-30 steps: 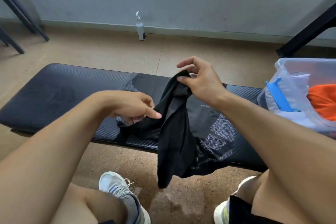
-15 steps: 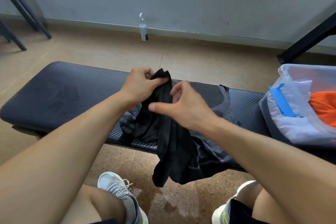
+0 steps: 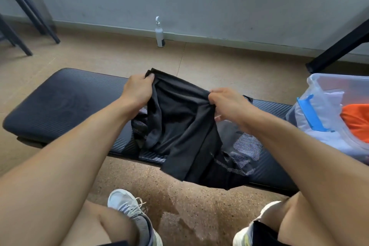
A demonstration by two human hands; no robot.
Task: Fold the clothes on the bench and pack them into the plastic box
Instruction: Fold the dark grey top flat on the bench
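A black garment (image 3: 177,126) is held up over the black padded bench (image 3: 65,104), its lower part hanging past the bench's front edge. My left hand (image 3: 137,90) grips its top left corner. My right hand (image 3: 227,104) grips the top edge further right, so the cloth is stretched between them. Under it on the bench lies another black garment with grey mesh patches (image 3: 243,150). The clear plastic box (image 3: 327,84) stands at the bench's right end and holds an orange garment (image 3: 357,120) and white cloth (image 3: 331,138).
A blue clip (image 3: 309,114) sits on the box's near wall. A white spray bottle (image 3: 159,34) stands on the floor by the wall. Black chair legs (image 3: 30,24) are at far left, a black slanted bar (image 3: 339,48) at far right. My shoes (image 3: 131,213) rest on the floor below.
My right hand moved right and took hold of the garment's top edge. Both hands pulled apart, spreading the bunched cloth out wide above the bench.
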